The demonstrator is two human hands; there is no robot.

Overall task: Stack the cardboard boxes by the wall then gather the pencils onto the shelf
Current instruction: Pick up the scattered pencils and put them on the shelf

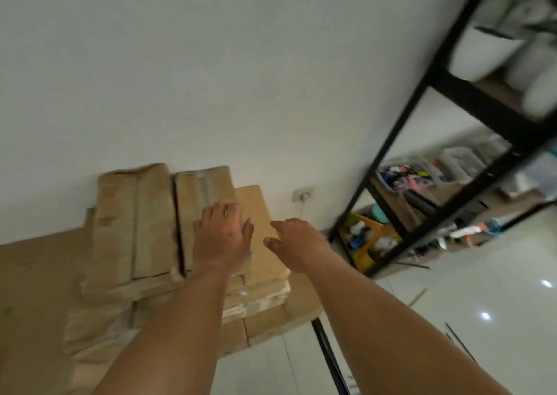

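A pile of brown cardboard boxes (132,231) stands against the white wall. Two long boxes lie side by side on top, and a plain flat box (262,238) lies at their right. My left hand (221,238) rests palm down on the top right box, fingers spread. My right hand (297,242) hovers just right of the flat box edge, fingers curled loosely and holding nothing. A black metal shelf (422,141) stands to the right. Thin dark sticks, maybe pencils (459,345), lie on the floor at right; blur hides detail.
The shelf holds white pots (482,54) on top, bins of mixed items (404,177) in the middle and a yellow crate (370,241) low down. A wall socket with a cord (303,195) sits beside the boxes. A dark pole (327,355) lies on the glossy white floor.
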